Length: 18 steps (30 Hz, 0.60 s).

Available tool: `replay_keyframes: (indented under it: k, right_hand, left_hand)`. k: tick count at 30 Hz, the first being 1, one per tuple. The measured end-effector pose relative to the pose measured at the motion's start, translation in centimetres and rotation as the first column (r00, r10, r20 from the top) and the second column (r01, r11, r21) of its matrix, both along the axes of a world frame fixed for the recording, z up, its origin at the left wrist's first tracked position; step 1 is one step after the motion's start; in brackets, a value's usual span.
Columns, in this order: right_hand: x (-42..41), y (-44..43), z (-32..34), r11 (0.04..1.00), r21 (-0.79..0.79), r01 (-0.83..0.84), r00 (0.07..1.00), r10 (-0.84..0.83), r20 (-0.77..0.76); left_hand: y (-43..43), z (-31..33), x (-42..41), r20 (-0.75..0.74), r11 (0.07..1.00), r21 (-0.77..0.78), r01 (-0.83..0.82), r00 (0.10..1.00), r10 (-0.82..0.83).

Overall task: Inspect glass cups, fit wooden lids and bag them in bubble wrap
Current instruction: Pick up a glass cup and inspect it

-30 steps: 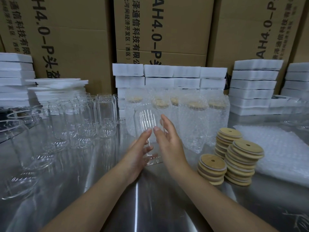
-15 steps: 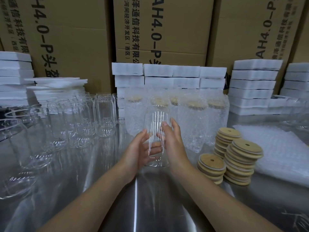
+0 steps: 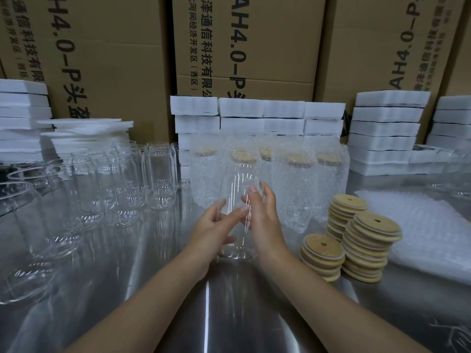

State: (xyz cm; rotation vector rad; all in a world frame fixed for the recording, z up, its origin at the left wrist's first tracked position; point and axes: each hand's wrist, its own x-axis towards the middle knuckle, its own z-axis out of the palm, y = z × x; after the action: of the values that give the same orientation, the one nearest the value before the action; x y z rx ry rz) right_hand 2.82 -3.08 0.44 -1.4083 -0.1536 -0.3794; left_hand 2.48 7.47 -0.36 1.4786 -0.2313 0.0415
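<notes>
I hold a clear glass cup [image 3: 240,183] upright just above the steel table [image 3: 229,314], in the middle of the view. My left hand [image 3: 214,228] grips it from the left, thumb behind and fingers across its front. My right hand [image 3: 265,220] grips its right side, fingertips near the upper part. No lid sits on this cup. Three stacks of round wooden lids [image 3: 370,240] stand just right of my right hand. Several lidded cups in bubble wrap [image 3: 293,189] stand behind the held cup. A pile of flat bubble wrap bags [image 3: 420,225] lies at the right.
Several bare glass cups [image 3: 158,179] crowd the left half of the table, some close to the left edge. White foam blocks [image 3: 257,115] are stacked along the back and both sides. Tall cardboard cartons [image 3: 244,47] form a wall behind.
The cup has shifted a little right and sits straighter between my hands. My left fingers have slid across its front and my right hand has come round its side.
</notes>
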Motion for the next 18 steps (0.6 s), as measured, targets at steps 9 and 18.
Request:
replay_keyframes:
  k: [9,18]
  right_hand:
    - [0.38,-0.17,-0.27,1.0,-0.003,0.026,0.999,-0.026,-0.034]
    - [0.34,-0.59,0.47,0.951,0.283,-0.124,0.984,0.155,-0.09]
  left_hand:
    - [-0.12,0.02,0.31,-0.003,0.992,-0.056,-0.114,0.993,0.114]
    - [0.63,0.56,0.4,-0.063,0.982,-0.164,0.089,0.993,-0.101]
